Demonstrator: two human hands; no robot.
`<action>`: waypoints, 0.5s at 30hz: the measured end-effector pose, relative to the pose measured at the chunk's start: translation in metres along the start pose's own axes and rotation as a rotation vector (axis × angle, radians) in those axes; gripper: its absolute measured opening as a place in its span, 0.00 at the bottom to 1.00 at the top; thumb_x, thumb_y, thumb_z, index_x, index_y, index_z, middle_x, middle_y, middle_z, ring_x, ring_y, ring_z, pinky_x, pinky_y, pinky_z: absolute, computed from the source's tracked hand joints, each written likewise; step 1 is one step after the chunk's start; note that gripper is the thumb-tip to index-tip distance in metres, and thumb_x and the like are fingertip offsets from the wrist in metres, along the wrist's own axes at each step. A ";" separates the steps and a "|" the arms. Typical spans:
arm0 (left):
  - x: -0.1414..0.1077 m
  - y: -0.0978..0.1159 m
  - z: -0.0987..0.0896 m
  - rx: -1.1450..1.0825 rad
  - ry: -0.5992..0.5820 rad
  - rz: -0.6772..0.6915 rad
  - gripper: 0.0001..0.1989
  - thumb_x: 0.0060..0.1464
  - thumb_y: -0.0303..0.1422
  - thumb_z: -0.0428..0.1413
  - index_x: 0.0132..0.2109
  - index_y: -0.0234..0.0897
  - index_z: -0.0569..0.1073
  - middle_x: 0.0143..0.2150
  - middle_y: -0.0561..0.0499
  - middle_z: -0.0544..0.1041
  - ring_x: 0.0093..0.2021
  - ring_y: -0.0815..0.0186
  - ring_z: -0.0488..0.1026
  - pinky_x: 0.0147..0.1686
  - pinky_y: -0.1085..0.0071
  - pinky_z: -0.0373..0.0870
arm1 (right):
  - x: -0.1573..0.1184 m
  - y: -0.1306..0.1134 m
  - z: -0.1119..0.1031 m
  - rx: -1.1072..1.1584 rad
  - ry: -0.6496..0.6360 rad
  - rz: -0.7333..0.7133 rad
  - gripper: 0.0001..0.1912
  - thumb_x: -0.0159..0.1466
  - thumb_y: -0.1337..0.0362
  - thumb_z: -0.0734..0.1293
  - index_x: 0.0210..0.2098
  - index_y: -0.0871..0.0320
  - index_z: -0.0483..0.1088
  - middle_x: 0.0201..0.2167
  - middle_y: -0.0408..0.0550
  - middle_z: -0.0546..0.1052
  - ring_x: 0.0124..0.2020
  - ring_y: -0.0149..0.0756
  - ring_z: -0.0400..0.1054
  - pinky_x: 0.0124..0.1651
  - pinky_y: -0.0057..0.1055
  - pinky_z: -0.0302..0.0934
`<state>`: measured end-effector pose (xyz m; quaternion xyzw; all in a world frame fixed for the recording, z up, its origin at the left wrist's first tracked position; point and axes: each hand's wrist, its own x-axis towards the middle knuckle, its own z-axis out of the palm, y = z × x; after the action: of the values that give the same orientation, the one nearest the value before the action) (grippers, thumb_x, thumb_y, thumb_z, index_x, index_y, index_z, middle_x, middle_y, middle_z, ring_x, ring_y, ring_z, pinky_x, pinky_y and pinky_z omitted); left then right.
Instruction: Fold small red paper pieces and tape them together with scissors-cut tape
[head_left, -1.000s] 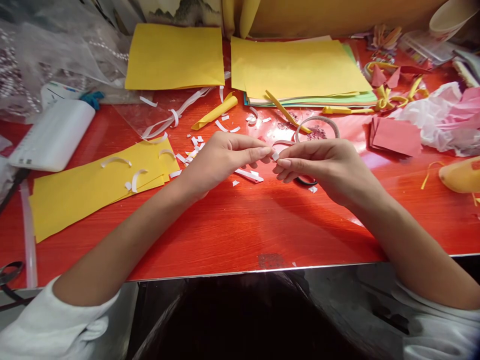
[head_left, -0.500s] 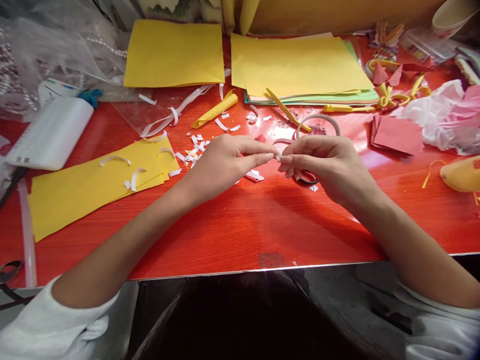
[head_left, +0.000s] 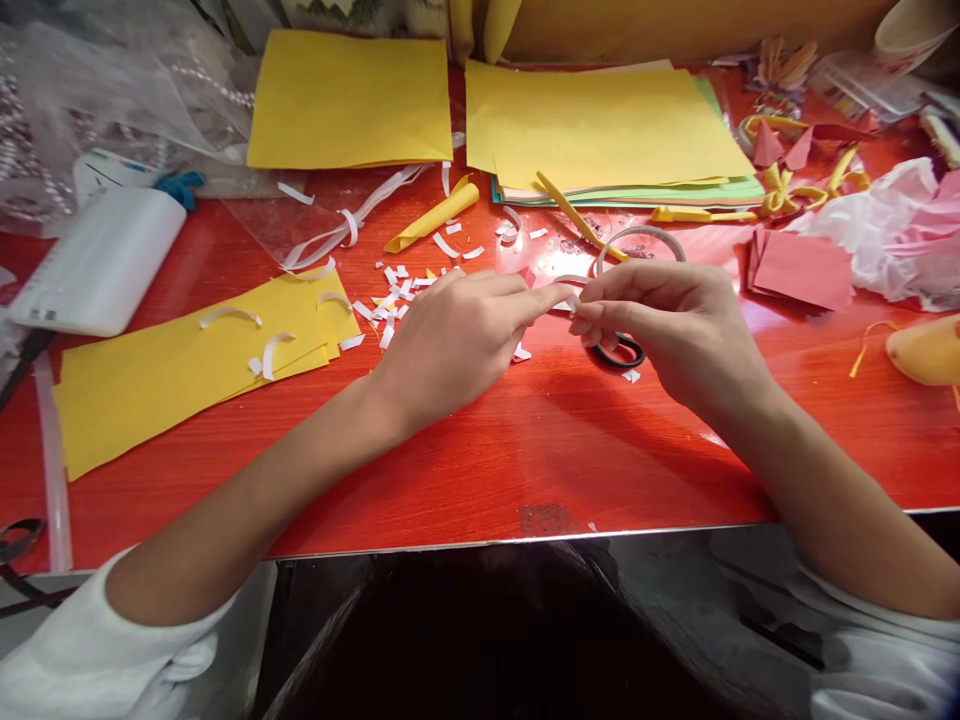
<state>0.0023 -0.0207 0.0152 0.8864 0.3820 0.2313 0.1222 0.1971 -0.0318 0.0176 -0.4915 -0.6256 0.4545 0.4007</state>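
Observation:
My right hand [head_left: 679,325] pinches a small end of a narrow white strip of tape [head_left: 568,281] between thumb and fingertips. The index finger of my left hand [head_left: 469,340] reaches out straight against this strip, its other fingers curled; its thumb is hidden. Behind my right hand stands a thin roll of tape [head_left: 652,232], partly covered. Beneath the same hand shows a black loop [head_left: 622,352], like a scissors handle. Short white paper scraps [head_left: 390,300] lie scattered beside my left hand.
Yellow sheets [head_left: 349,100] and a stack of coloured paper [head_left: 611,125] lie at the back. Yellow strips [head_left: 187,370] and a white device [head_left: 97,260] are left. Red paper pieces [head_left: 799,270] and crumpled plastic [head_left: 870,220] lie right. The red table's edge [head_left: 450,545] runs in front.
My left index finger has stretched farther right, towards the right fingertips, and the left thumb has gone out of sight. My right hand keeps its pinch. The view has shifted slightly.

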 end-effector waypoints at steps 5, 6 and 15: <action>0.001 -0.004 0.001 0.092 -0.006 -0.033 0.19 0.61 0.28 0.43 0.57 0.40 0.67 0.38 0.49 0.75 0.41 0.65 0.71 0.44 0.65 0.64 | -0.001 0.000 0.000 -0.011 -0.025 0.016 0.05 0.59 0.65 0.68 0.28 0.59 0.72 0.23 0.45 0.70 0.23 0.29 0.62 0.21 0.29 0.52; 0.002 -0.007 0.001 0.104 -0.016 -0.052 0.18 0.61 0.29 0.44 0.57 0.39 0.67 0.39 0.48 0.74 0.43 0.63 0.70 0.45 0.64 0.64 | -0.002 -0.001 0.001 -0.017 -0.046 0.014 0.05 0.59 0.65 0.68 0.28 0.59 0.72 0.23 0.45 0.70 0.23 0.28 0.62 0.22 0.29 0.53; 0.002 -0.031 0.005 -0.003 -0.302 -0.075 0.08 0.54 0.34 0.54 0.39 0.35 0.71 0.41 0.48 0.69 0.44 0.62 0.66 0.42 0.67 0.64 | 0.003 0.004 -0.001 -0.191 -0.418 0.018 0.12 0.59 0.55 0.67 0.31 0.58 0.71 0.27 0.45 0.72 0.28 0.31 0.63 0.30 0.30 0.57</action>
<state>-0.0124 0.0016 -0.0007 0.8960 0.3918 0.0912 0.1882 0.1979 -0.0283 0.0145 -0.4282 -0.7306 0.4887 0.2099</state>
